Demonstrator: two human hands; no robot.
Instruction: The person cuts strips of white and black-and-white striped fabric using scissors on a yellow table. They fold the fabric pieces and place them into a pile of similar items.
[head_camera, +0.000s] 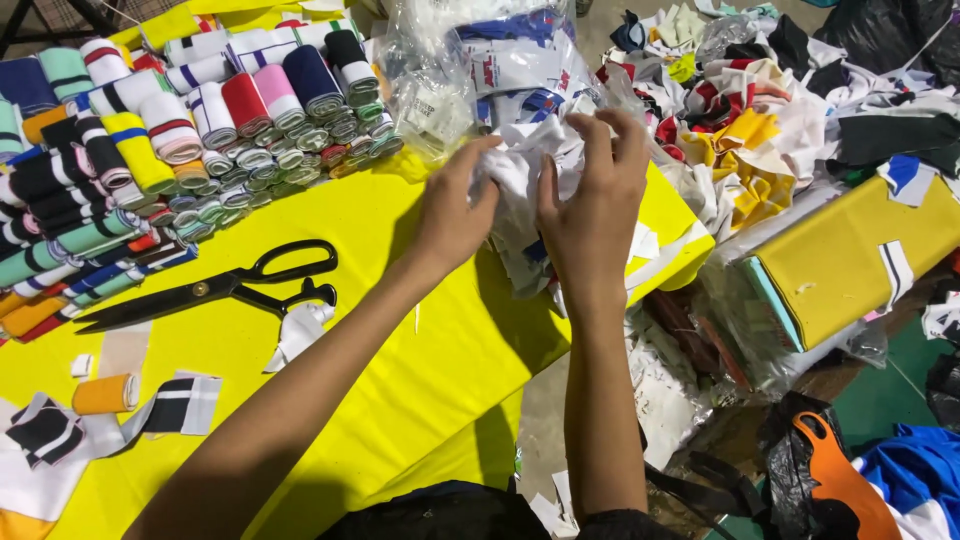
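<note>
A crumpled white fabric bundle (525, 175) (blue and red showing within) sits bunched over the yellow cloth (400, 300).

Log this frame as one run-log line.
left hand: gripping white fabric bundle | right hand: gripping same bundle | black scissors: idle on yellow cloth

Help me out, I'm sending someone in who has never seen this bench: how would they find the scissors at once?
Start at the yellow cloth spread over the table. On its left part, just below the rows of rolled striped fabric, lie the scissors, left of the person's left hand. They are all black, long-bladed, with the blades pointing left, the only metal tool among soft cloth.
</note>
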